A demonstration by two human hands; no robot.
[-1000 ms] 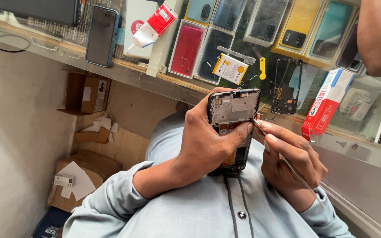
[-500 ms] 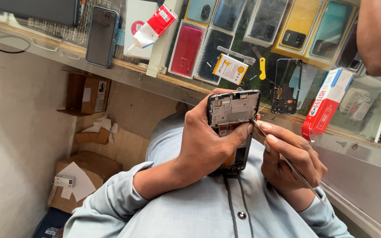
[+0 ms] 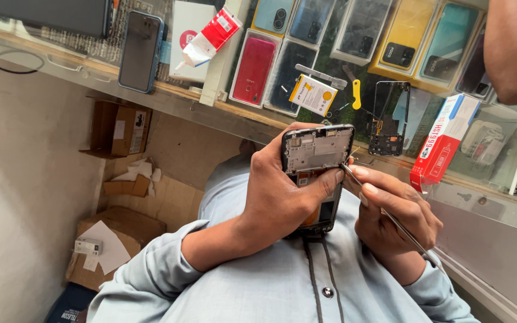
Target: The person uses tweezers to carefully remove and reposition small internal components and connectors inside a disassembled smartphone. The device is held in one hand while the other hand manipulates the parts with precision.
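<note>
left hand (image 3: 282,197), opened phone (image 3: 315,173), thin metal tweezers (image 3: 384,212)

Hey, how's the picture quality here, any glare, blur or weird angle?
Head view: soft even daylight, no hard shadows; opened phone and both hands, left hand and right hand, are sharp; faint reflections on the glass counter; the scene looks tilted, and a blurred dark shape crowds the top right corner.

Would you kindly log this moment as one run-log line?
left hand: grips opened phone | right hand: holds thin metal tool, tip at phone's edge | glass counter: red-white box nearby
</note>
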